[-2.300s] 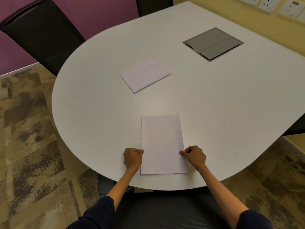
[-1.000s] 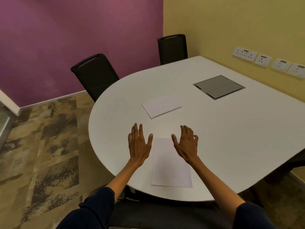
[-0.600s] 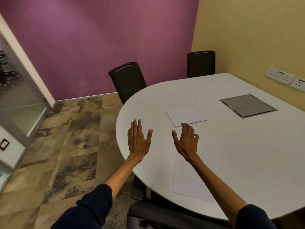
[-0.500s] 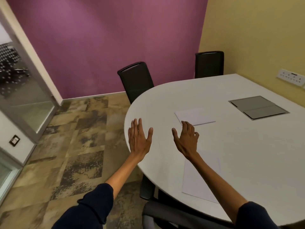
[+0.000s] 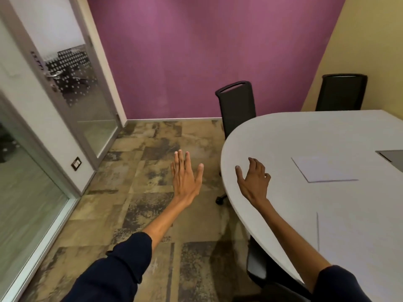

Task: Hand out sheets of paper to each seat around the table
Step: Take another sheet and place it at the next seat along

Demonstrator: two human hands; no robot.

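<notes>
Two white sheets lie flat on the pale rounded table [image 5: 283, 136]. One sheet of paper [image 5: 322, 168] rests further in, towards the black chair [image 5: 236, 105]. The nearer sheet [image 5: 357, 232] lies close to the table's front edge, partly behind my right forearm. My left hand [image 5: 185, 175] hangs over the floor, left of the table, fingers spread and empty. My right hand [image 5: 254, 179] hovers over the table's curved left edge, fingers loosely apart, holding nothing.
A second black chair [image 5: 341, 92] stands at the far side by the yellow wall. A grey cable hatch [image 5: 392, 156] shows at the right edge. A black chair [image 5: 272, 280] sits under the table's near edge. A glass door [image 5: 72, 83] is on the left.
My view has swung left, so the table and sheets have slid right in the frame. Both hands left the near sheet and lifted, open; my left hand is now over the floor.
</notes>
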